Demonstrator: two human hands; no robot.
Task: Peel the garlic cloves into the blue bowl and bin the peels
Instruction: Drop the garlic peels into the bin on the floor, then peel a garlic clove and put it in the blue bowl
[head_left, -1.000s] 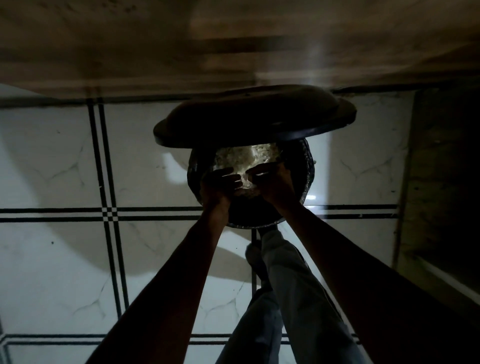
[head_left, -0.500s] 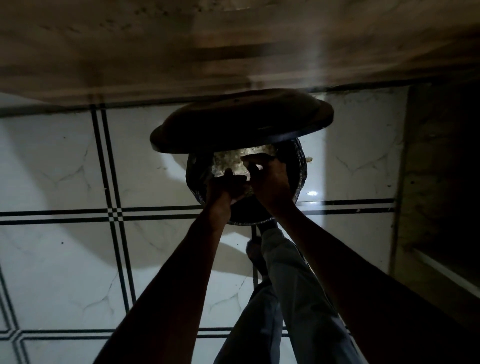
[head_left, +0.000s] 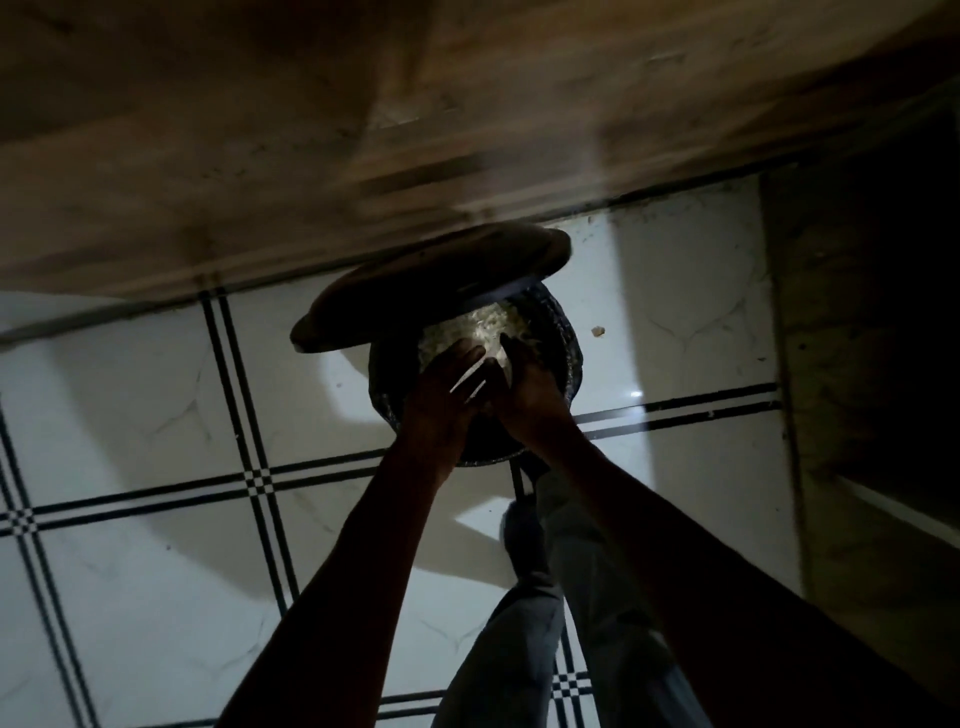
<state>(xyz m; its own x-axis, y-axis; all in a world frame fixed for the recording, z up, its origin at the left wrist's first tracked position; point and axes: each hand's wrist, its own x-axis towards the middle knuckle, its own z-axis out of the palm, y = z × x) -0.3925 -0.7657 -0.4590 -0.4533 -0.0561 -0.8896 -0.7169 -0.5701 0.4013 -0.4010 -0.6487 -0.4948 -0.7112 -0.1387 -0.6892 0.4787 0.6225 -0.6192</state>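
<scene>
**Peels going into the bin**

Head view: the person is standing over a dark round bin (head_left: 472, 395) on a pale tiled floor (head_left: 156, 415), with both arms reaching down over its mouth. The lid (head_left: 431, 288) is tilting up and back over the far-left rim, leaving the opening exposed. Inside, a pale heap of what look like garlic peels (head_left: 483, 330) is catching the light.

The left hand (head_left: 441, 395) is hovering over the opening with its fingers stretched out straight and holding nothing I can make out. The right hand (head_left: 530, 395) is lying just beside it, palm turned inward; in this dim, blurred light I cannot tell whether its fingers are curling round anything. A pale sliver is showing between the two hands, perhaps a last bit of peel, though that is uncertain.

Judging from this, the binning step is nearing its end: the peels are already lying in the bin. The blue bowl and the peeled cloves are not appearing anywhere here, so how the peeling stands cannot be checked.

One small scrap (head_left: 597, 331) is lying on the floor just right of the bin, possibly a dropped peel needing collecting. A trouser leg (head_left: 524, 649) is standing near the bin, and a brown wall (head_left: 311, 130) is running behind it. The tilted lid is crowding the far side of the opening.
</scene>
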